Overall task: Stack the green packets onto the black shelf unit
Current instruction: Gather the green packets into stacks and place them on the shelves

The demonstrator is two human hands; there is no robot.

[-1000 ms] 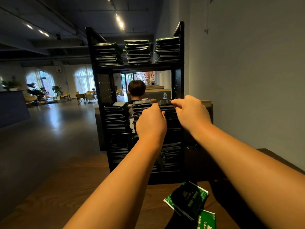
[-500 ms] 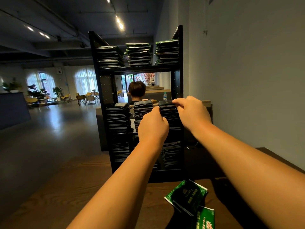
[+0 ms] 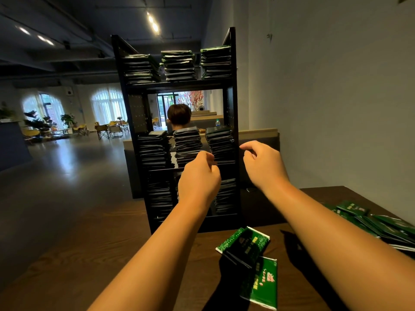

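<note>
Before black shelf unit: I log left hand, right hand withdrawn from green packets, fingers loosely curled, empty.

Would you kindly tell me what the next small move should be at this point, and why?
Probably lower the right hand to the loose green packets on the table and pick one up. Both it and the left hand hover empty in front of the black shelf unit, while unstacked packets lie just below, with more in the pile at the right.
</note>
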